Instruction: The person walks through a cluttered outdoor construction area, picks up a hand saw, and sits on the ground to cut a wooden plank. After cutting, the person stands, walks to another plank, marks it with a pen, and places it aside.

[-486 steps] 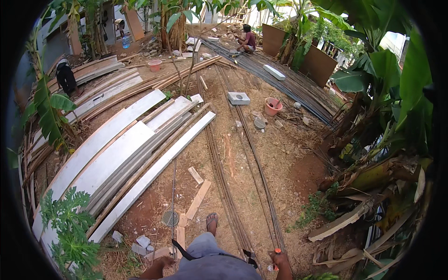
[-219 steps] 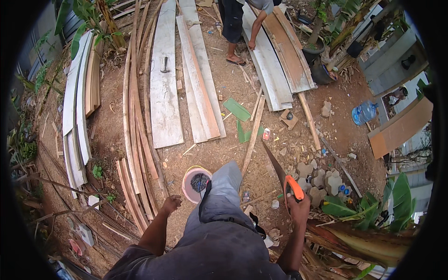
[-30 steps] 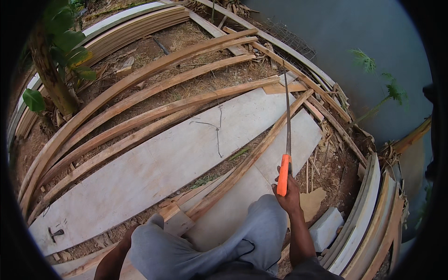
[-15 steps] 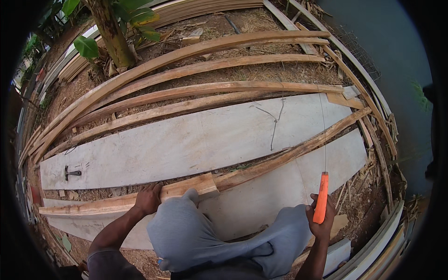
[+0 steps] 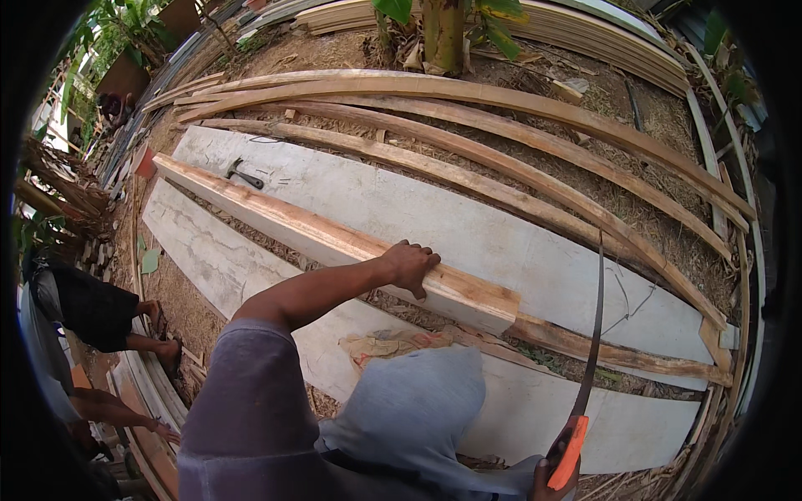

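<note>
My left hand (image 5: 409, 265) grips the top of a thick wooden beam (image 5: 292, 219), its fingers curled over the far edge. The beam slants from far left to the middle, its squared end near a thinner rough timber (image 5: 618, 351). At the lower right, my right hand (image 5: 547, 483) is closed round the orange handle of a handsaw (image 5: 593, 351). The saw's long dark blade points up and away, apart from the beam. My grey-clad knee (image 5: 422, 392) is bent on the near side of the beam.
Pale flat boards (image 5: 376, 209) lie on the ground, a hammer (image 5: 245, 175) on the far one. Several long timbers (image 5: 501, 159) stretch behind them. A banana plant trunk (image 5: 443, 37) stands at the back. Another person (image 5: 92, 309) is at the left, near stacked boards (image 5: 154, 392).
The view has swung to the left, bringing the other person into sight. My left hand is still on the beam. The saw blade, earlier seen edge-on, now shows its side.
</note>
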The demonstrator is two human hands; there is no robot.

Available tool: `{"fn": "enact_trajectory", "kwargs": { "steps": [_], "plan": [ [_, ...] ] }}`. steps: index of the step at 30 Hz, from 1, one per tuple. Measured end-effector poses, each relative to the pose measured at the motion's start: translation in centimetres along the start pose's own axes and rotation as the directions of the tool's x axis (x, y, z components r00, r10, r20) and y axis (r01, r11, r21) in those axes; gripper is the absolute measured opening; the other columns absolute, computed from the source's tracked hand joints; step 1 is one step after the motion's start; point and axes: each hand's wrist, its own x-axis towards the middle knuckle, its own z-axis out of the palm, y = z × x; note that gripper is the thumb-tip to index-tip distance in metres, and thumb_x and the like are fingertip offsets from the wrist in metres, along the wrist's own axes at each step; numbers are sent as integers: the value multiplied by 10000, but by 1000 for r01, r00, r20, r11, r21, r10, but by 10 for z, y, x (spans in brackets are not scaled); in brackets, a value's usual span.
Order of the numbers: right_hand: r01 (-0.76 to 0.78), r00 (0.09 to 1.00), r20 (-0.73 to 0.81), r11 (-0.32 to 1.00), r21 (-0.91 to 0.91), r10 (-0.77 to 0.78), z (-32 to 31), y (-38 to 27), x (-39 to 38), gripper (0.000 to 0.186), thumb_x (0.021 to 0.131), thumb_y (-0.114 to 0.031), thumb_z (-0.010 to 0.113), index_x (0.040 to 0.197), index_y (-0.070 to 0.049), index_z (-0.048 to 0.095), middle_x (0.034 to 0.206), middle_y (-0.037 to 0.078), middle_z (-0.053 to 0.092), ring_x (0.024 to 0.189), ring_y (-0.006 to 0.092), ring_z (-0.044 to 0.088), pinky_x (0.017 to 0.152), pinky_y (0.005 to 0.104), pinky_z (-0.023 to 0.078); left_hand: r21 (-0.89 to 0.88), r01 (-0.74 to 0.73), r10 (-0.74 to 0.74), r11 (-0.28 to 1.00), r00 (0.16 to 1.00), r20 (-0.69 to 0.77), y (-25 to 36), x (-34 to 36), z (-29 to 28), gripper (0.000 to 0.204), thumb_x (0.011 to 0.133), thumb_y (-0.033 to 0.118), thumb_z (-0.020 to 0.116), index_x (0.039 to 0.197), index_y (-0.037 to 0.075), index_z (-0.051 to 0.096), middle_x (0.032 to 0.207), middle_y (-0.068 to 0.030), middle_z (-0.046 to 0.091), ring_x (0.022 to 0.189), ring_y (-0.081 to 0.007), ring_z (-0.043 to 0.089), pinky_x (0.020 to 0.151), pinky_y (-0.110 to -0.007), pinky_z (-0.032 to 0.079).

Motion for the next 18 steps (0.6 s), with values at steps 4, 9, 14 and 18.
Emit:
{"fn": "enact_trajectory", "kwargs": {
  "steps": [4,9,14,18],
  "plan": [
    [141,972,-227,932,333,-66,21,5,10,432,803,-253,688,1059,83,595,717,53,594,682,144,584,683,323,491,-97,-4,10,995,998,61,-19,30,-2,885,578,479,854,1297,43,578,1162,-177,646,1089,-338,622,933,-430,495],
    [159,963,-260,929,335,-71,53,9,5,366,808,-308,706,928,20,596,703,54,594,594,144,580,589,280,473,-313,8,36,950,990,133,-30,49,-14,988,624,470,845,1429,53,453,1265,-227,595,1181,-398,572,1001,-429,465],
    [149,977,-199,916,373,-78,75,7,-12,200,759,-153,725,826,-8,604,668,55,629,575,134,610,587,282,497,-53,-162,159,985,985,-63,16,54,4,994,707,604,745,1478,93,383,1411,-230,471,1252,-402,514,1050,-476,418],
    [139,978,-196,913,383,-67,60,8,-16,192,748,-137,725,811,-6,600,661,51,622,556,131,595,569,284,494,16,-56,58,998,984,-166,58,69,22,1033,694,719,690,1463,93,401,1381,-196,520,1259,-380,512,1065,-493,393]
  ]
}}
